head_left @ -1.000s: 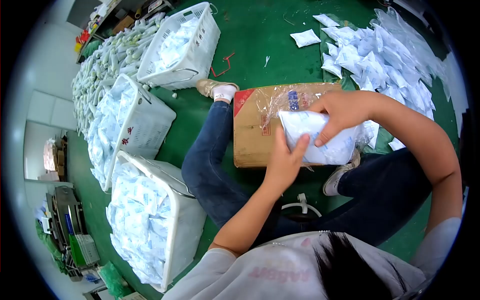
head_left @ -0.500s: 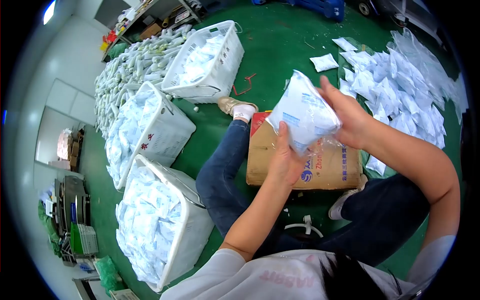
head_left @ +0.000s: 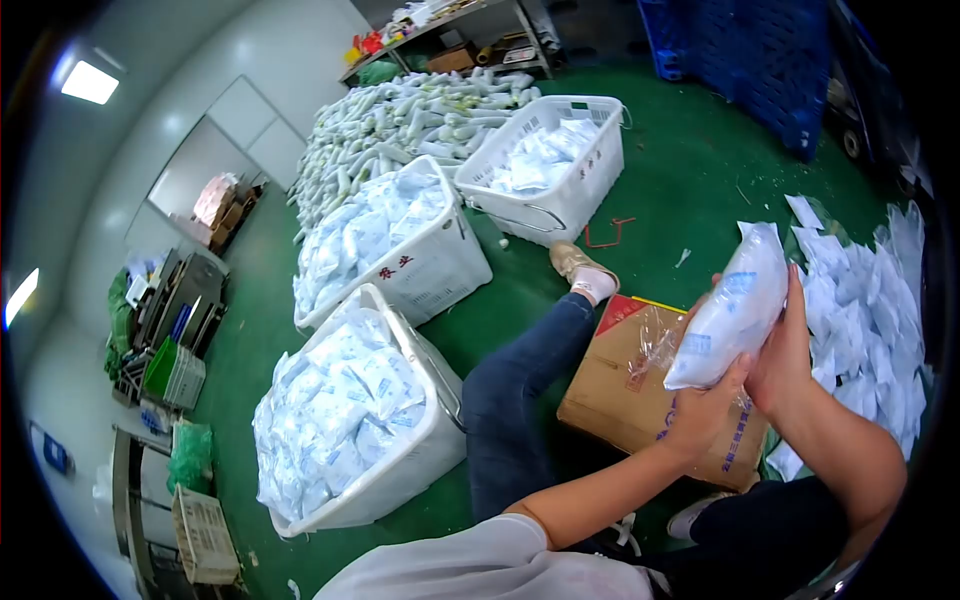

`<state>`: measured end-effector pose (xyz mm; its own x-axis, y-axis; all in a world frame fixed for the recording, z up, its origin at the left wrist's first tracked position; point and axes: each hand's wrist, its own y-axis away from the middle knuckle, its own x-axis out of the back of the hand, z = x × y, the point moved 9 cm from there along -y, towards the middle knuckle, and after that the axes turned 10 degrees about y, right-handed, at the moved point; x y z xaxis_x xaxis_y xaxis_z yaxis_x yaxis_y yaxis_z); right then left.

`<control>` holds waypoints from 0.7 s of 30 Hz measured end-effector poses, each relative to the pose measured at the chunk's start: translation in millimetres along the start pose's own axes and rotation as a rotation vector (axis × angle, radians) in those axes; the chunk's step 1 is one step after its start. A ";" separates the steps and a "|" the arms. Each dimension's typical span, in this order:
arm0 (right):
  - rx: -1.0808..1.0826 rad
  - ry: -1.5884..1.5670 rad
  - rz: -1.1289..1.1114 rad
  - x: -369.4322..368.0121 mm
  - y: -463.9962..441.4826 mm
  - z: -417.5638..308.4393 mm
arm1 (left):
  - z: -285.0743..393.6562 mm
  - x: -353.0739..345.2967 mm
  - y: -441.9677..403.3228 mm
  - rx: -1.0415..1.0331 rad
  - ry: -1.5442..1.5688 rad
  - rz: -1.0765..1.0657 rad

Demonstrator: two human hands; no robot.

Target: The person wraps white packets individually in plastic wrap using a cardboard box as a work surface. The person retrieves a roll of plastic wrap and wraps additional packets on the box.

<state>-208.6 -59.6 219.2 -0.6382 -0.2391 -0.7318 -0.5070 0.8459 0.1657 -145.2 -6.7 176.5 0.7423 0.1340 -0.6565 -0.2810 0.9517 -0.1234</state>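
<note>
A plump white ice pack (head_left: pixel 735 305) with blue print is held tilted above the cardboard box (head_left: pixel 625 385). My left hand (head_left: pixel 708 405) grips its lower end, the thumb lying along the near side. My right hand (head_left: pixel 780 350) is closed around the pack's right side. Parts of the fingers of both hands are hidden behind it. Crumpled clear plastic (head_left: pixel 658 340) lies on the box just left of the pack. To the right, a pile of similar ice packs (head_left: pixel 865 330) spreads over the floor on plastic sheeting.
Three white baskets, a near one (head_left: pixel 440 440), a middle one (head_left: pixel 450 270) and a far one (head_left: pixel 600 185), hold white packs at my left. Behind them is a heap of pale wrapped long objects (head_left: pixel 400 115). A red strap (head_left: pixel 608 236) lies on the green floor; a blue pallet (head_left: pixel 745 75) stands back right.
My view has swung left, so the baskets and box appear farther right. The ice pack has been turned from its broad face to a long, narrow tilt, still in both hands.
</note>
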 end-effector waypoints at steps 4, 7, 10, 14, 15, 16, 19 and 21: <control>0.048 0.132 0.164 8.3 8.1 13.1 | 17.2 8.5 -22.9 0.131 -0.003 -0.046; -0.190 0.712 -0.036 8.7 16.7 -0.1 | 10.9 51.2 -72.2 0.375 0.083 0.056; -0.285 0.794 -0.079 -1.9 53.4 -50.6 | 40.9 109.3 -179.8 0.372 -0.089 0.024; 0.164 1.130 0.325 110.9 82.5 -139.2 | 98.8 143.8 -346.9 0.344 0.082 0.086; 0.216 1.121 0.510 157.8 94.3 -152.8 | 107.0 149.3 -358.7 0.332 0.089 0.191; 0.197 1.127 0.670 229.1 108.3 -151.9 | 104.6 150.8 -353.2 0.340 0.030 0.280; -0.121 1.503 1.148 491.1 170.3 -83.4 | 29.4 153.1 -328.0 0.612 -0.242 -0.303; -0.238 1.498 1.327 551.1 204.7 2.0 | -15.2 106.2 -212.6 0.685 -0.544 -0.274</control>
<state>-662.9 -17.3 -151.5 -0.4292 0.1219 0.8950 0.6207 0.7597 0.1941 -15.9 -199.0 121.7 0.9629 -0.1739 -0.2065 0.2399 0.9020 0.3589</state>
